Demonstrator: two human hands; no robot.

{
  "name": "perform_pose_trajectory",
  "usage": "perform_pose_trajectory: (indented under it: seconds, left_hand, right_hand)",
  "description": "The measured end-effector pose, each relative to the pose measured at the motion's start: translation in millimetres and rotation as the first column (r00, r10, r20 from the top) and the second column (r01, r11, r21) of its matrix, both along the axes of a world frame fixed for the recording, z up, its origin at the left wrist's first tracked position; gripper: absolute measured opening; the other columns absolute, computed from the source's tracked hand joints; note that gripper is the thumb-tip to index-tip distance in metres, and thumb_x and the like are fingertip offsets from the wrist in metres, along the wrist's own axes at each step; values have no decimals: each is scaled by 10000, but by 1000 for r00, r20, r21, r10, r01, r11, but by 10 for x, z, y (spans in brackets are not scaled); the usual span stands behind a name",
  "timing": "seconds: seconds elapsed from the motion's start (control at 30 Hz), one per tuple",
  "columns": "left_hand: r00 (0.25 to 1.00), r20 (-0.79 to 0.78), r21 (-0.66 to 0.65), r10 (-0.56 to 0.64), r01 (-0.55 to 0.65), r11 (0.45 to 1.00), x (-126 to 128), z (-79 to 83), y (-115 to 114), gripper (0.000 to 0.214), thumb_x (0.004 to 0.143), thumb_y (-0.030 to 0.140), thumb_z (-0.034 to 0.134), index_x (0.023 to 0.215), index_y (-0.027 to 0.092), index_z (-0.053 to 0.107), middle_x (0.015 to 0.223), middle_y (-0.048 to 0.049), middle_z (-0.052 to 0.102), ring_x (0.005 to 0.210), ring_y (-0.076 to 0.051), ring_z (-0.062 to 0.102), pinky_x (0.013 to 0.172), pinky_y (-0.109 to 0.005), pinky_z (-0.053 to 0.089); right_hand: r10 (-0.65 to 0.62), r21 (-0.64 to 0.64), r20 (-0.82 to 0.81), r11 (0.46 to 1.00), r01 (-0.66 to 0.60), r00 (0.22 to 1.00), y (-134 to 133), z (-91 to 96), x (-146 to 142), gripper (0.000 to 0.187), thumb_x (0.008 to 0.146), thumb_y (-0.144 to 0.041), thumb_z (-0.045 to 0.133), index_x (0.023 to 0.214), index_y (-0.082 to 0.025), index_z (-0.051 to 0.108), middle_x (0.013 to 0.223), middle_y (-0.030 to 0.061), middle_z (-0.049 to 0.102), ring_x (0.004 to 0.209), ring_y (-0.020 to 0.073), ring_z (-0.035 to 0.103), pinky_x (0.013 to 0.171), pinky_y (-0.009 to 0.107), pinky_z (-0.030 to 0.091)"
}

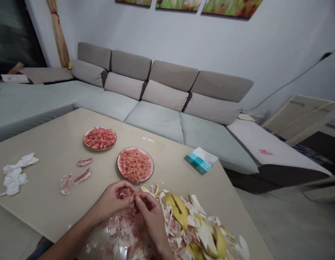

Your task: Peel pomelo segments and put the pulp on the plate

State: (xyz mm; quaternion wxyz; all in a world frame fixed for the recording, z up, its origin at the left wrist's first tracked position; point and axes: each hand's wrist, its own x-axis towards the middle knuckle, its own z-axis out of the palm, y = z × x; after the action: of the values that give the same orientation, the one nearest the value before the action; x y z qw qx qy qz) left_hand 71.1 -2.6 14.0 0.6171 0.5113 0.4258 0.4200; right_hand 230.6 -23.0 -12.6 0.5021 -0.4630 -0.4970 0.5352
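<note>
Both hands meet over the near part of the table. My left hand [113, 200] is curled around a peeled pomelo segment [125, 193], its pink flesh showing between thumb and fingers. Against the same segment, the fingertips of my right hand [152, 213] are pinched together. Just beyond the hands sits a plate of pink pomelo pulp [136, 164], and a second plate of redder pulp [99, 138] stands farther left. Three whole segments [82, 176] lie loose left of the plates. Under my hands are scraps of thin membrane [121, 231].
Yellow and white pomelo rind [179, 211] is heaped to the right. A blue tissue pack [201, 160] lies near the table's right edge, crumpled white tissues [17, 175] at the left. A grey sofa [153, 112] runs behind the table. Something shiny [120, 252] lies at the bottom.
</note>
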Motion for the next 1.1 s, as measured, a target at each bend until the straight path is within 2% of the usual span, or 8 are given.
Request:
perform_pose_trajectory:
  seconds: [0.23,0.4,0.6,0.7,0.77,0.87,0.93,1.1]
  left_hand:
    - [974,222,-163,-38,75,984,20,31,-22,247,708,311,772,846,168,625,696,7,630,642,-155,625,654,-260,473]
    - [944,330,-254,14,74,964,18,0,-68,270,698,314,794,856,164,635,755,2,613,633,-124,610,653,-258,503]
    - [959,277,-255,52,21,967,-35,15,-79,244,716,301,778,885,177,654,834,-13,624,713,-131,599,696,-266,530]
    - [980,195,-185,33,4,983,-40,20,-78,238,717,323,771,864,173,660,833,-15,615,723,-137,574,686,-263,526]
    - [991,136,-132,14,5,991,-38,17,-81,238,716,325,770,854,165,660,820,-17,617,721,-137,564,660,-240,510]
    - [994,105,-122,-10,23,992,-38,18,-93,232,721,307,767,865,163,656,774,-1,607,695,-124,564,619,-204,478]
    - [990,140,-150,-18,39,988,-43,27,-103,221,733,297,761,871,162,652,755,13,590,673,-110,568,611,-192,468]
    - [960,279,-265,-2,79,961,-61,36,-114,248,732,282,770,894,162,626,760,11,601,625,-101,592,621,-220,501]
  right_hand:
    - [-24,25,37,999,23,999,-9,44,-15,268,857,-412,620,805,-165,707,652,17,654,642,179,612,624,267,489]
    - [-37,47,50,998,35,998,-12,61,-16,230,851,-387,636,877,-174,719,813,53,718,751,205,656,677,277,512]
    - [-54,108,201,994,33,978,-5,112,121,230,864,-384,628,878,-194,756,807,67,733,777,226,662,753,325,514]
    - [-65,191,295,982,8,953,0,182,174,156,830,-338,676,888,-236,779,1119,95,706,1069,287,611,969,414,438]
    - [-87,230,305,973,15,948,-6,215,162,172,769,-305,740,932,-260,772,1234,84,655,1169,304,553,1032,435,386]
    - [-67,216,266,976,9,962,-17,216,110,136,760,-303,747,878,-236,753,1011,74,719,996,266,627,922,370,459]
    - [-31,149,187,989,3,982,-13,191,93,129,792,-335,716,824,-212,733,859,51,718,855,230,644,811,319,489]
    - [38,-12,-48,999,-38,998,5,136,131,273,837,-433,658,888,-177,736,787,45,698,756,197,619,736,294,489]
